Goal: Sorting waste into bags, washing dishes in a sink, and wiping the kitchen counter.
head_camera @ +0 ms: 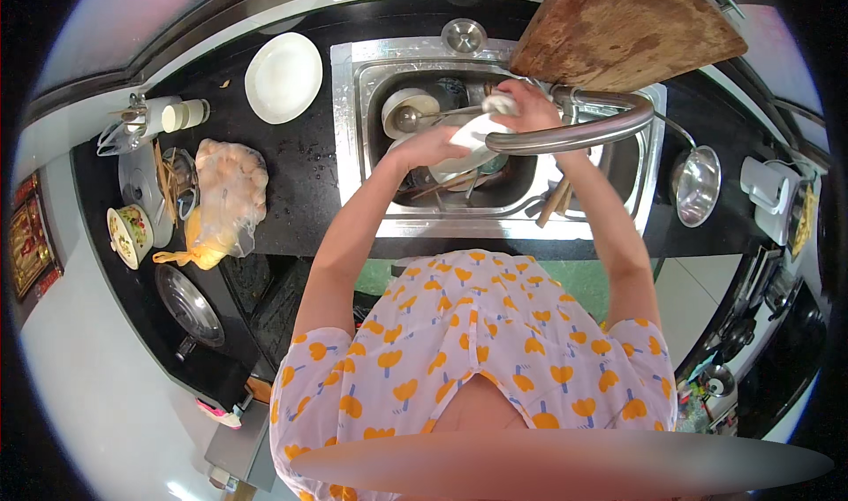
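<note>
Over the left basin of the stainless steel sink [348, 137], my left hand [434, 147] grips the edge of a white dish [472, 138]. My right hand [530, 109] holds a bunched white cloth [500, 105] at the dish's upper side. The curved metal faucet [576, 142] passes in front of the dish and hides part of it and of my right wrist. Beneath my hands, the basin holds a white bowl [394, 107] with a metal ladle [406, 118] resting in it. Chopsticks [444, 186] and other dishes lie lower, partly hidden.
A wooden cutting board [623, 31] leans behind the sink's right side. Wooden handles [553, 203] stick out over the front rim. A metal bowl [699, 186] is at right. Leftward are a white plate [283, 77], a bag of eggs [232, 186] and a flowered pot [130, 236].
</note>
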A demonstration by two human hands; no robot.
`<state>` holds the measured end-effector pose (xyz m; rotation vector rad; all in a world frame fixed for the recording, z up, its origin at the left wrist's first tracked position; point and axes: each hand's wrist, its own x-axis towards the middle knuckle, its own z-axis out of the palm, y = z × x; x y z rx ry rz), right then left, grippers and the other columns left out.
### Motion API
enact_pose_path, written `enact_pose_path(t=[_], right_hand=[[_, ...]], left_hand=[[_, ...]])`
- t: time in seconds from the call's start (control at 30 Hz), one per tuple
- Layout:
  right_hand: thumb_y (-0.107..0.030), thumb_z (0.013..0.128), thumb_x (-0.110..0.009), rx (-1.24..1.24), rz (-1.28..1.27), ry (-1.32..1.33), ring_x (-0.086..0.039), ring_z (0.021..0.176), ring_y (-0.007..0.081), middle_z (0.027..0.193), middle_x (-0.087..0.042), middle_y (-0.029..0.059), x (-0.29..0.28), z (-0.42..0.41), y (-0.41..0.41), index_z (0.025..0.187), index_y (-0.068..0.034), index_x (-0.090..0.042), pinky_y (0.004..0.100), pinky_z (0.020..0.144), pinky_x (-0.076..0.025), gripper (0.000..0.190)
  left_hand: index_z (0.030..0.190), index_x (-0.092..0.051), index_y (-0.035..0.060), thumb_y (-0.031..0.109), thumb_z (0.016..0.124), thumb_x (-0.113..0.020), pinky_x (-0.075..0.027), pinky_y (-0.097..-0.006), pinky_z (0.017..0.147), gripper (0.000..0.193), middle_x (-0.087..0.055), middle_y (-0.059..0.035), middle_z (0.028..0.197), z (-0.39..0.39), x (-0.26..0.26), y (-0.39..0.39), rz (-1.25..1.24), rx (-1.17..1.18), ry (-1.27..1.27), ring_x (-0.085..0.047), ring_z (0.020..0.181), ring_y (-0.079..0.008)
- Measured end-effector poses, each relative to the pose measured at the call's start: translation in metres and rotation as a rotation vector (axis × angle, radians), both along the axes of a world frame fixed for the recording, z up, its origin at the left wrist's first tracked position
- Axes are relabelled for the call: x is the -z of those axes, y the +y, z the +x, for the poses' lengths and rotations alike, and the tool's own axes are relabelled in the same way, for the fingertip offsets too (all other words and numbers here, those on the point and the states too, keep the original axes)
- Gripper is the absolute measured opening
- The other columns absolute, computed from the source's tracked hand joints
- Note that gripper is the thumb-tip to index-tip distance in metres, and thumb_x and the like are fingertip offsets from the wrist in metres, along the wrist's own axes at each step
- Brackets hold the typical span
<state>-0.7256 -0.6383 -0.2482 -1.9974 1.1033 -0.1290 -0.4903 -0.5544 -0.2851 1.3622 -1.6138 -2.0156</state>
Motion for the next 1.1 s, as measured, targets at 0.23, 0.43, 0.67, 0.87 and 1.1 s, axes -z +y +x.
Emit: enact_pose_path(t=[0.23, 0.43, 0.67, 0.87, 1.1], right_hand=[[-0.036, 0.085, -0.064, 0.251, -0.39, -0.226, -0.052, 0.11, 0.0368, 0.124, -0.052, 0.0183, 0.023, 0.074, 0.073, 0.111, -0.009, -0.065, 0.043, 0.097, -0.039, 0.038], [-0.033, 0.093, -0.057, 0.637, 0.047, -0.399, -0.063, 0.101, 0.0319, 0.105, -0.067, 0.0161, 0.097, 0.072, 0.038, 0.117, -0.005, -0.064, 0.0391, 0.089, -0.047, 0.037], [-0.011, 0.086, -0.063, 0.243, -0.215, -0.439, -0.041, 0.133, 0.0333, 0.133, -0.054, 0.0176, 0.053, 0.115, 0.094, 0.12, -0.007, -0.061, 0.0406, 0.111, -0.031, 0.035], [-0.023, 0.093, -0.06, 0.754, 0.372, -0.49, -0.06, 0.087, 0.0173, 0.101, -0.066, 0.009, 0.101, 0.092, 0.039, 0.111, -0.005, -0.064, 0.0311, 0.074, -0.048, 0.026], [-0.017, 0.092, -0.059, 0.352, -0.097, -0.559, -0.032, 0.139, 0.0347, 0.145, -0.041, 0.0182, 0.058, 0.111, 0.09, 0.125, -0.011, -0.06, 0.0415, 0.114, -0.025, 0.034]], left_hand=[[0.117, -0.06, 0.0019, 0.016, 0.087, -0.065, -0.047, -0.03, 0.085, 0.034, -0.065, -0.0058, 0.108, -0.011, 0.021, 0.017, 0.017, -0.548, 0.207, -0.059, 0.097, -0.014], [0.118, -0.06, 0.001, 0.011, 0.085, -0.067, -0.048, -0.0299, 0.084, 0.035, -0.065, -0.0062, 0.107, -0.009, 0.0, 0.046, 0.209, -0.62, 0.191, -0.059, 0.097, -0.0118], [0.118, -0.059, -0.0004, 0.013, 0.087, -0.068, -0.05, -0.0277, 0.079, 0.035, -0.066, -0.0058, 0.107, 0.008, -0.012, 0.049, 0.144, -0.647, 0.023, -0.061, 0.092, -0.0105], [0.117, -0.059, -0.0007, 0.012, 0.088, -0.067, -0.051, -0.028, 0.076, 0.032, -0.067, -0.0065, 0.101, 0.0, 0.008, 0.063, 0.049, -0.678, 0.144, -0.062, 0.087, -0.0107], [0.113, -0.061, 0.0007, 0.013, 0.088, -0.067, -0.05, -0.0283, 0.078, 0.028, -0.068, -0.0048, 0.096, 0.01, -0.01, 0.043, 0.047, -0.606, -0.069, -0.062, 0.089, -0.0104]])
